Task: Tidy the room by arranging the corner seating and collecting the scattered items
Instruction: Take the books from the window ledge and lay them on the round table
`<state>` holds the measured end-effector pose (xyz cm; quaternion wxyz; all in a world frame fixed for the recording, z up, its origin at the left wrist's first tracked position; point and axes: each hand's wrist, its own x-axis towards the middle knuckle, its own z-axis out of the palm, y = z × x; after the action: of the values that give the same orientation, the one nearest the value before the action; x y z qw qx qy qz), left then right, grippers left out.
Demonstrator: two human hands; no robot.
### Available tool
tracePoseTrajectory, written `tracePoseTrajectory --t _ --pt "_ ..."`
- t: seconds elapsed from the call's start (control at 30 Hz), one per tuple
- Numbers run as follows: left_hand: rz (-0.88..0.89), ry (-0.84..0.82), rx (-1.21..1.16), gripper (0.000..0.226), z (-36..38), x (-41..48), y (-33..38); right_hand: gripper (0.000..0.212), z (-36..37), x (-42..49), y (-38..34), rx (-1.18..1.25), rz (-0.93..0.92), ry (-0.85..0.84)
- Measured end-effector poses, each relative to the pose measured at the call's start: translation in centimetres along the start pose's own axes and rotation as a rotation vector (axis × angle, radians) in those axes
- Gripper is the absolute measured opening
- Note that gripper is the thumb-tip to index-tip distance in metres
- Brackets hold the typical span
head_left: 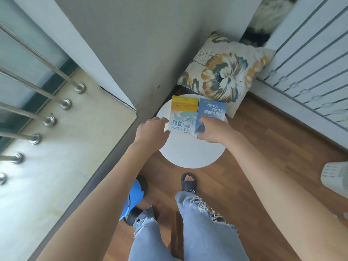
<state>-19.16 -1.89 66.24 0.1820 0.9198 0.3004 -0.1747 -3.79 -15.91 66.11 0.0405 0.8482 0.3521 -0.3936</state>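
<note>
Two books lie side by side, touching, on one round stool; view is from the head, looking down.

- Wooden floor [263,147]: fills the frame from 3 to 6 o'clock.
- Floral cushion [226,72]: at 1 o'clock from the stool, tilted into the corner. Its lower edge sits just behind the stool's far rim.
- White round stool [192,155]: near frame centre, on the floor, close to the wall corner.
- Yellow book [183,113]: on the stool top, 10 to 12 o'clock part, cover up, title facing away from the person.
- Blue book [212,110]: just right of the yellow one, at about 1 o'clock on the stool top. Its far corner overhangs the rim toward the cushion.
- Left hand [151,131]: at 9 o'clock of the yellow book, fingers bent against its left edge. Whether it actually grips, I cannot tell.
- Right hand [214,129]: pinches the blue book's near edge, fingers on the cover, thumb at the near corner.
- Dark slipper [188,182]: at 6 o'clock from the stool, toes toward it.
</note>
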Motion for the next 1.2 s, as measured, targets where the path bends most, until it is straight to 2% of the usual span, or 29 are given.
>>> tracePoseTrajectory --t 0.23,0.43,0.7,1.0,1.2 --pt "-0.005 0.075 0.055 0.04 -5.1 -4.4 -0.9 0.059 -3.0 -4.5 -3.7 0.009 -0.076 0.097" --pt "0.013 0.183 -0.004 0.044 -9.6 -8.1 -1.4 0.056 -5.2 -8.1 -6.1 0.013 -0.132 0.213" --pt "0.059 0.261 -0.004 0.034 -13.3 -10.3 -1.3 0.06 -8.1 -11.5 -7.2 0.036 -0.148 0.304" --pt "0.077 0.284 -0.012 0.034 -14.8 -9.8 0.4 0.058 -9.6 -13.6 -4.5 0.142 -0.093 0.397" --pt "0.068 0.278 -0.024 0.035 -14.2 -7.3 4.2 0.063 -10.2 -13.0 1.4 0.204 -0.057 0.397"
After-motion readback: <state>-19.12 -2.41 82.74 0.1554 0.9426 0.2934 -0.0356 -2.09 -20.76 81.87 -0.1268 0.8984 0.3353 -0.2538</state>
